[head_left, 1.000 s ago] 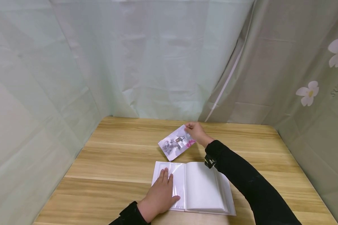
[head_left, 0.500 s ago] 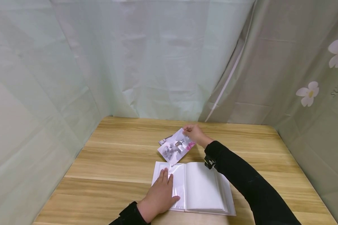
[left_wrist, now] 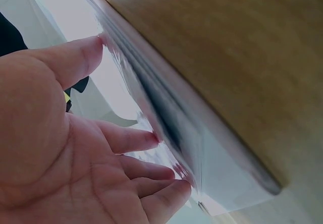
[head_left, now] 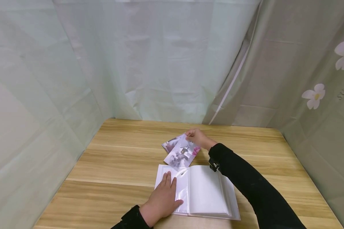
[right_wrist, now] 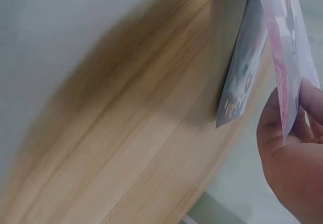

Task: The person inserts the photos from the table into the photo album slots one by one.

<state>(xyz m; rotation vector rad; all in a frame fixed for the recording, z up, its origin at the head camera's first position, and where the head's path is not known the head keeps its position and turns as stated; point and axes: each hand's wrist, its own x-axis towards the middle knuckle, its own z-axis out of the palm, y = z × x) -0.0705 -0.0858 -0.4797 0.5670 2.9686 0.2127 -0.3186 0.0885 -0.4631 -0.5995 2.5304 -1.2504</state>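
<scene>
An open photo album (head_left: 208, 190) with white pages lies near the front of the table, its left page covered by a clear sleeve. My left hand (head_left: 164, 198) rests on that left page with straight fingers; in the left wrist view its fingertips (left_wrist: 174, 176) touch the sleeve. Above the album my right hand (head_left: 199, 138) pinches a photo (head_left: 181, 154) by its upper edge, printed in pale purple with pink flowers. The photo's lower corner reaches the top of the left page; whether it is inside the sleeve I cannot tell. Behind it lies another photo (head_left: 169, 144), partly covered.
The wooden table (head_left: 117, 159) extends on both sides of the album. Pale curtains (head_left: 166, 63) hang along its back and sides, with printed flowers (head_left: 313, 96) on the right one. In the right wrist view, the lying photo (right_wrist: 242, 77) sits close beside the held one.
My right hand has moved slightly down toward the album, turning the held photo steeper and bringing its lower corner over the left page. The photo beneath is now exposed. My left hand stays put.
</scene>
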